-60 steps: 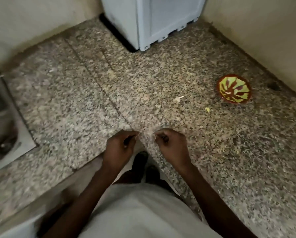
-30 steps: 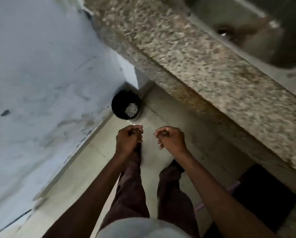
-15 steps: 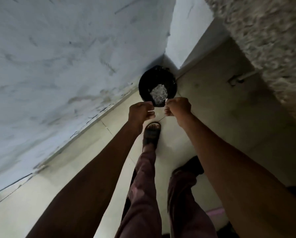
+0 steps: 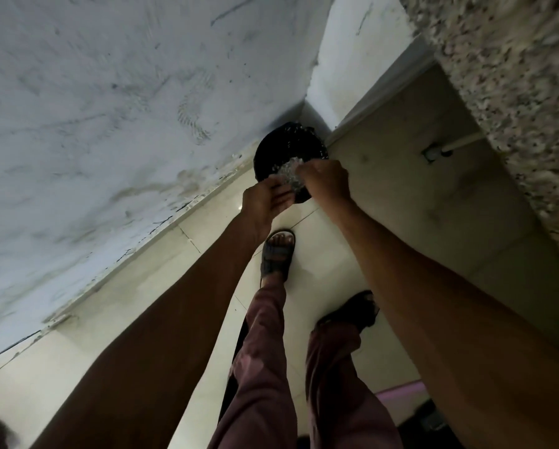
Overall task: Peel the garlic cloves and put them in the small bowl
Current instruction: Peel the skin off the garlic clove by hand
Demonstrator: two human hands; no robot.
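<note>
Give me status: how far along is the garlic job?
Done: cannot tell; no bowl or peeled cloves in view. In hand: both hands, left hand and right hand, held over the black bin in the floor corner, likely dropping skins. Left: cannot judge from here.

Both arms reach forward and down over a black bin (image 4: 287, 147) standing on the tiled floor (image 4: 336, 264) in the corner by a pale wall (image 4: 109, 92). The left hand (image 4: 265, 202) and right hand (image 4: 325, 179) are close together above the bin's mouth, where something pale and crinkled shows. The speckled stone bench (image 4: 514, 76) edge runs along the right. Sandalled feet stand below.
</note>
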